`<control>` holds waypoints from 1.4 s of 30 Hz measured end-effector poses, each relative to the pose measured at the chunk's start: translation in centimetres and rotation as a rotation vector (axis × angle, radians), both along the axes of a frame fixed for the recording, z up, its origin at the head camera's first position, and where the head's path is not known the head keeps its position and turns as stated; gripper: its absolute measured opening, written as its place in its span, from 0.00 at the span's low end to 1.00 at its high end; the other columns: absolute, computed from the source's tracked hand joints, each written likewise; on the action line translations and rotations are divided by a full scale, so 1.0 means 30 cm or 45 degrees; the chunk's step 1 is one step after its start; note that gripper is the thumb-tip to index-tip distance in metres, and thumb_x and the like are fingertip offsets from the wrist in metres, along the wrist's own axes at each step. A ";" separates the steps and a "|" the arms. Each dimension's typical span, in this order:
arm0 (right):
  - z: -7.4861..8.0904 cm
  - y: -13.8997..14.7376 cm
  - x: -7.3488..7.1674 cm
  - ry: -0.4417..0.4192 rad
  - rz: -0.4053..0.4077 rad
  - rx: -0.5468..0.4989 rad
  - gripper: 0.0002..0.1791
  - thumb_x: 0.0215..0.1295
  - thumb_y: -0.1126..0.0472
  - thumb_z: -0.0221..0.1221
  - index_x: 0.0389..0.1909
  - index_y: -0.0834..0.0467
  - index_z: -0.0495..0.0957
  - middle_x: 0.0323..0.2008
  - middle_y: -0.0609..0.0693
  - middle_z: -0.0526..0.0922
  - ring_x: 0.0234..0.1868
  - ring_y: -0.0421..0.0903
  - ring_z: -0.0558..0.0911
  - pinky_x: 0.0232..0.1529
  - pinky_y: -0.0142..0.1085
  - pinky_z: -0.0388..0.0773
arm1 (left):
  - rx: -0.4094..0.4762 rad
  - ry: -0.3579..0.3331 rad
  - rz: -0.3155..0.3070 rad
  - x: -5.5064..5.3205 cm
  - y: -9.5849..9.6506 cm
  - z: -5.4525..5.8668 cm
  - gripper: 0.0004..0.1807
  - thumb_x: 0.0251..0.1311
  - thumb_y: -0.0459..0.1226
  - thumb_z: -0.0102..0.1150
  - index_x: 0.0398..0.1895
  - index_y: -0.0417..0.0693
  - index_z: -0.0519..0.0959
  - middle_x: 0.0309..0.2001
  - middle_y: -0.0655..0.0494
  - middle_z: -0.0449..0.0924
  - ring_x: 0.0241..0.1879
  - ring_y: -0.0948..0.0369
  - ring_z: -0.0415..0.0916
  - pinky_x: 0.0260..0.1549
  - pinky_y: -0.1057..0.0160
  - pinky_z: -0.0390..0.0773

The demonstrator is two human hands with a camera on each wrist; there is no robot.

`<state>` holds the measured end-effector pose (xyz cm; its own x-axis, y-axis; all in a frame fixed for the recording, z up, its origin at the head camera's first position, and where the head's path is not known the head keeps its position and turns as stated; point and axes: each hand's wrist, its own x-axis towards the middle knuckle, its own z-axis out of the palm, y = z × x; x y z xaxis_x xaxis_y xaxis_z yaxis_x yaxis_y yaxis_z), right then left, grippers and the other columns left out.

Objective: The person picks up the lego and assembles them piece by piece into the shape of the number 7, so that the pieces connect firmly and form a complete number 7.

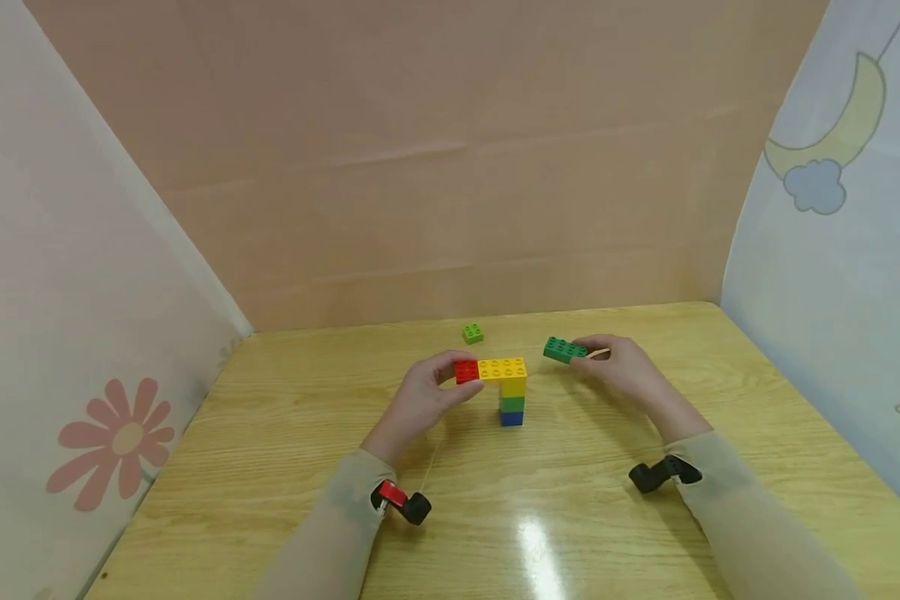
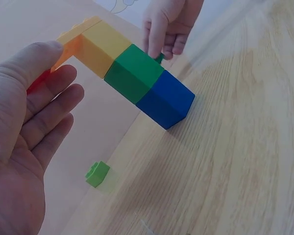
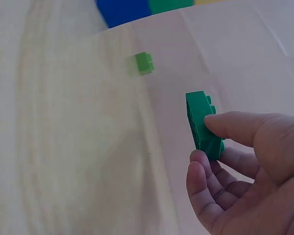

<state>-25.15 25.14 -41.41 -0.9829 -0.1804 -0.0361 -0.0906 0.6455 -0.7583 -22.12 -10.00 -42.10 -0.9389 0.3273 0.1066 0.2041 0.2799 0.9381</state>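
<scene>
A column of toy building bricks stands on the table, with a blue brick [image 1: 512, 418] at the bottom, a green brick [image 1: 512, 403] over it and yellow on top. The long yellow brick [image 1: 501, 368] juts out to the left of the column. At its left end is a red brick [image 1: 467, 372], which my left hand [image 1: 423, 387] pinches between thumb and fingers. To the right of the column, my right hand [image 1: 617, 365] holds a dark green eight-stud brick [image 3: 202, 122] by one end, raised off the table, studs up in the head view.
Farther back on the table lies a small light green brick [image 1: 472, 334]. The wooden table [image 1: 307, 492] ends at a plain back wall, with printed panels at left and right. Each wrist wears a small black camera [image 1: 417, 508].
</scene>
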 end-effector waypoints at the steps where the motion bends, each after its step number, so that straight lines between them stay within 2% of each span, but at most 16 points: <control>1: 0.011 0.006 0.003 0.015 -0.003 -0.008 0.34 0.82 0.48 0.65 0.78 0.63 0.74 0.67 0.67 0.79 0.62 0.62 0.82 0.57 0.54 0.84 | -0.001 0.000 -0.001 -0.001 0.003 -0.001 0.20 0.72 0.45 0.76 0.64 0.62 0.86 0.57 0.65 0.87 0.69 0.53 0.79 0.64 0.52 0.82; 10: 0.119 0.000 0.027 0.112 -0.010 -0.103 0.35 0.82 0.45 0.65 0.81 0.56 0.73 0.72 0.63 0.77 0.66 0.61 0.79 0.64 0.61 0.79 | -0.003 0.015 -0.021 -0.012 0.041 -0.003 0.21 0.71 0.47 0.76 0.65 0.64 0.86 0.58 0.66 0.86 0.70 0.52 0.78 0.63 0.52 0.83; 21: 0.223 -0.092 0.063 0.185 0.092 -0.227 0.30 0.81 0.50 0.67 0.78 0.55 0.76 0.66 0.59 0.82 0.61 0.61 0.85 0.62 0.55 0.82 | -0.013 0.011 -0.025 -0.014 0.049 -0.001 0.23 0.72 0.45 0.76 0.68 0.58 0.85 0.59 0.66 0.86 0.70 0.52 0.78 0.63 0.53 0.83; 27: 0.242 -0.146 0.077 0.217 0.208 -0.288 0.27 0.80 0.53 0.68 0.75 0.56 0.79 0.68 0.55 0.81 0.62 0.56 0.84 0.59 0.41 0.84 | 0.011 -0.005 -0.011 -0.011 0.035 -0.001 0.21 0.72 0.44 0.76 0.66 0.61 0.86 0.58 0.65 0.87 0.72 0.50 0.77 0.64 0.53 0.83; 34: 0.235 -0.185 0.091 0.238 0.293 -0.270 0.26 0.80 0.53 0.69 0.73 0.54 0.80 0.65 0.53 0.83 0.62 0.54 0.84 0.63 0.50 0.82 | 0.024 0.011 -0.025 -0.011 0.024 0.001 0.21 0.71 0.45 0.76 0.65 0.63 0.86 0.58 0.65 0.87 0.72 0.50 0.77 0.63 0.52 0.83; 42: 0.222 -0.205 0.099 0.240 0.354 -0.274 0.25 0.79 0.54 0.69 0.73 0.52 0.81 0.65 0.50 0.81 0.61 0.51 0.84 0.61 0.45 0.83 | 0.029 0.026 -0.033 -0.011 0.037 0.005 0.21 0.72 0.46 0.76 0.65 0.61 0.86 0.59 0.64 0.87 0.72 0.51 0.78 0.65 0.50 0.82</control>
<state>-22.17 19.00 -34.75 -0.8814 -0.4241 0.2078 -0.3900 0.4053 -0.8269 -22.45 -8.88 -41.96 -0.9276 0.3492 0.1331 0.2300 0.2529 0.9397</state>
